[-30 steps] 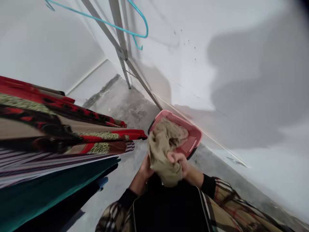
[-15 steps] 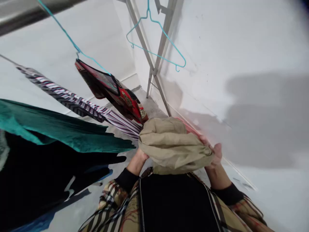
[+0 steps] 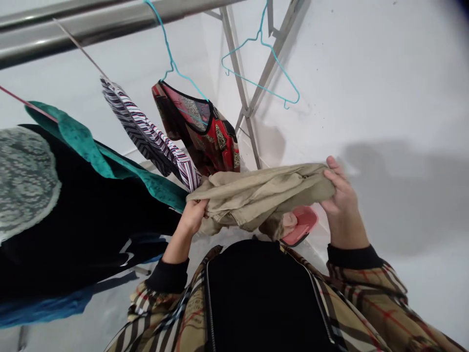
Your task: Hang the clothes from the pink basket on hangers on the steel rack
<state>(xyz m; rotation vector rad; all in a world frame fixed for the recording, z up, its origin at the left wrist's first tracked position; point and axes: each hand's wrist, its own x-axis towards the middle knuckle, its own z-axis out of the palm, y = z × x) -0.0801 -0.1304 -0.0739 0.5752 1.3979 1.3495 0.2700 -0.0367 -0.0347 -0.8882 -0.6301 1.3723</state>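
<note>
A crumpled beige garment (image 3: pixel 256 195) is stretched between both my hands at chest height. My left hand (image 3: pixel 193 215) grips its left end, fingers closed into the cloth. At the right end my right hand (image 3: pixel 339 193) pinches the fabric. Below the garment a pink laundry basket (image 3: pixel 302 226) shows partly on the floor. An empty teal wire hanger (image 3: pixel 262 63) hangs on the metal rail (image 3: pixel 73 24) above and ahead of the garment.
Several garments hang on the rail to my left: a red patterned one (image 3: pixel 205 132), a striped one (image 3: pixel 154 142), a teal one (image 3: pixel 95 156) and a black one (image 3: pixel 73 230). The rack's grey legs (image 3: pixel 245 107) stand against the white wall (image 3: pixel 366 73) at right.
Both hands have lifted the beige garment out of the pink basket and pulled it out sideways. My view has tilted up to the rail and hangers.
</note>
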